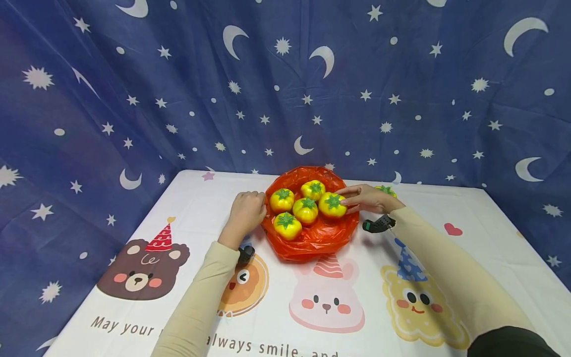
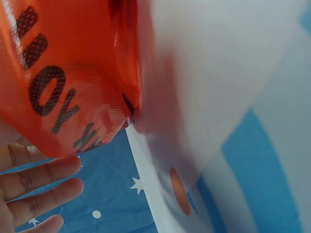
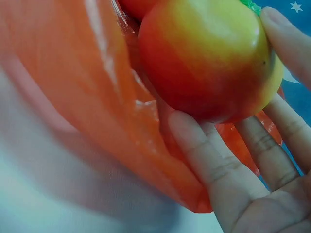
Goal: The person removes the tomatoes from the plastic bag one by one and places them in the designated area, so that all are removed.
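Note:
An open red plastic bag (image 1: 312, 245) holds several glossy yellow tomatoes (image 1: 287, 226) with green star-shaped tops. At the bag's left rim my left hand (image 1: 249, 210) grips the plastic; in the left wrist view its fingers (image 2: 53, 194) lie behind the printed bag (image 2: 63, 87). My right hand (image 1: 368, 198) holds the rightmost tomato (image 1: 332, 206) inside the bag's right rim. Seen from the right wrist, the thumb (image 3: 286, 39) lies by the tomato's (image 3: 209, 58) green top, with fingers under its lower side.
Another tomato (image 1: 387, 190) lies on the table behind my right wrist, mostly hidden. A white tablecloth (image 1: 482, 258) with cartoon animals and lettering covers the table. Behind its far edge hangs a blue curtain (image 1: 357, 134) with moons and stars.

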Motion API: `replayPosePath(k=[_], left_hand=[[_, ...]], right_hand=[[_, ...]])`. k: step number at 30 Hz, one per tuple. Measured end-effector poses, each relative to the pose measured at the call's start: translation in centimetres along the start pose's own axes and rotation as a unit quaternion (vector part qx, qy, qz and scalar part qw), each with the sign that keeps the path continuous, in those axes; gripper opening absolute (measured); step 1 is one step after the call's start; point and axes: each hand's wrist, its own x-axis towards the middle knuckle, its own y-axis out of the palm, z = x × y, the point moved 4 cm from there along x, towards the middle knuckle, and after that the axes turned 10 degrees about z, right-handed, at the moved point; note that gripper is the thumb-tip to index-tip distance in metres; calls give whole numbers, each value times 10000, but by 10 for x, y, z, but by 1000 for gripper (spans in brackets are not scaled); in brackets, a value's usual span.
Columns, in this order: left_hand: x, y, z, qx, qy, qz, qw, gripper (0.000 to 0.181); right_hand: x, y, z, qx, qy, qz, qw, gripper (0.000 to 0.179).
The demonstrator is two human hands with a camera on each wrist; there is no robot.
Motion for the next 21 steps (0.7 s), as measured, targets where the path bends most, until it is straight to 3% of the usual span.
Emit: replayPosePath(k=[7,21], left_hand=[[0,-1,0,16,-10,-6,10000,8],[-1,-3,0,54,2,-50,10000,9]], right_hand=[[-1,2,2,152,-113,141,9997,56],[1,1,0,182,199,93,9996,58]])
